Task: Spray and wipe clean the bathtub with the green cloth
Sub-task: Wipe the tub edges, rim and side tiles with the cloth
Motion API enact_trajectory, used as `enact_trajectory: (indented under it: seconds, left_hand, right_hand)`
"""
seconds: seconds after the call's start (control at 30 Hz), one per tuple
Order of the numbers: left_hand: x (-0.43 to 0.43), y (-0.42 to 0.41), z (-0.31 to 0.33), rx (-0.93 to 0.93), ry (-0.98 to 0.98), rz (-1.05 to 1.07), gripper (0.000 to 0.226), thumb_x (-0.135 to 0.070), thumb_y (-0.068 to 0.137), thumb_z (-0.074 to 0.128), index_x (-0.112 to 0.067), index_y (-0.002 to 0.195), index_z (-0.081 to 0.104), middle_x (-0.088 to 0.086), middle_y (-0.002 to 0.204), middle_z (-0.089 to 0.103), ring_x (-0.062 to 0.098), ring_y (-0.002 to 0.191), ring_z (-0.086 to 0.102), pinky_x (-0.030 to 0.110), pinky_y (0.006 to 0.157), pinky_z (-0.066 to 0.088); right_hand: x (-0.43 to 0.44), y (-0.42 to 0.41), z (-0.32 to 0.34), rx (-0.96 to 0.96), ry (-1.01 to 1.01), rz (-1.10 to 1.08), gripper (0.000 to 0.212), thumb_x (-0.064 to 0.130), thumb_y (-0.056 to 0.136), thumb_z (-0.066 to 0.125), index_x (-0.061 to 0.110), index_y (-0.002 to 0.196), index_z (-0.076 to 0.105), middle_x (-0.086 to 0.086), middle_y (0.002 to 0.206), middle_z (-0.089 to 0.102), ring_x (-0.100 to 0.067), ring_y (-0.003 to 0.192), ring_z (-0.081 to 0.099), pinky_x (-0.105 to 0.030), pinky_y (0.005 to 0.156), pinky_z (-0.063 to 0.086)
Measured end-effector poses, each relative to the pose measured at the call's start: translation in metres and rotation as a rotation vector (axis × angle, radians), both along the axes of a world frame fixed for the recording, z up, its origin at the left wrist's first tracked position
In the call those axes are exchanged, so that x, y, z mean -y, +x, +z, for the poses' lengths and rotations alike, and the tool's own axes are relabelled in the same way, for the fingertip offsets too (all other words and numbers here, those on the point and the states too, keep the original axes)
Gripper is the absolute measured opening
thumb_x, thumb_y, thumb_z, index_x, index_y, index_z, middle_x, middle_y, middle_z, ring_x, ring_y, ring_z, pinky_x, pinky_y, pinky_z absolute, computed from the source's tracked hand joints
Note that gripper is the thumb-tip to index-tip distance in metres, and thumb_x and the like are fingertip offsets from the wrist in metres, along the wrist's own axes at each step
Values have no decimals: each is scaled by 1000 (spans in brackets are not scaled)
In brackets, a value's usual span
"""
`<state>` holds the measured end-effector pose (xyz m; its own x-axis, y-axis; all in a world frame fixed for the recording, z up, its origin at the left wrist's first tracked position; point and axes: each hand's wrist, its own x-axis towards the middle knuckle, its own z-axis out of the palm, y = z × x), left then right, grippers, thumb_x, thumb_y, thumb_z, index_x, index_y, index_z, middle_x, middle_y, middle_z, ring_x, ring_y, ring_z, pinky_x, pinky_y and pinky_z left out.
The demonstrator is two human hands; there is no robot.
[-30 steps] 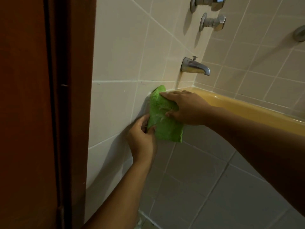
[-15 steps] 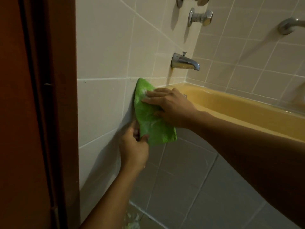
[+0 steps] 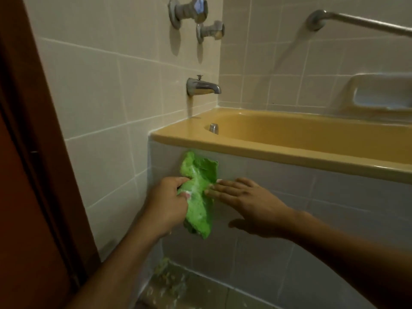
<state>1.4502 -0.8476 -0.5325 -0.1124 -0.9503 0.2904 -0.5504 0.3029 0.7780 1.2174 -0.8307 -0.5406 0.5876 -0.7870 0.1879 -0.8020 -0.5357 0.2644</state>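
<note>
Cloth: your green cloth lies crumpled against the grey tiled panel under the tub's left end. Its top edge sits just below the rim, and white suds streak its middle.

Left hand: your left hand grips the cloth's left side, with fingers and thumb curled round a bunched fold.

Right hand: your right hand lies flat on the panel with its fingers straight and close together. The fingertips rest on the cloth's right edge (the thumb hangs free below).

Tub: the yellow tub runs from the left wall off to the right. A small metal knob stands inside its near left corner.

Wall: a spout juts out above the tub's left end, with two taps higher up. A bar slants across the back wall, and a soap dish is set below it.

Floor: pale flecks lie on the floor by the panel's foot. They could be foam or grit, and the blur hides which.

Door frame: a brown door frame fills your left side.
</note>
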Motion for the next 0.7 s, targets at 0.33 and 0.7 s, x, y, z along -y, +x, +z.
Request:
enact_trajectory:
  seconds: [0.33,0.7]
  left_hand:
    - [-56,-143,74,-56,256,-300,9,1,92,72,-5,90,79,14,90,79,27,90,75,39,83,63]
    - [-121,-309,54,-516,699,-604,35,-10,99,66,19,119,63,34,116,70,40,106,73,43,84,64]
  right_hand:
    - [-114,-103,-13,863,203,-95,83,32,84,83,32,155,39,16,150,51,2,134,49,-25,112,43]
    - [-234,-236,12,1531,167,-503,19,7,98,61,13,98,79,-16,90,77,-39,89,73,-60,78,56]
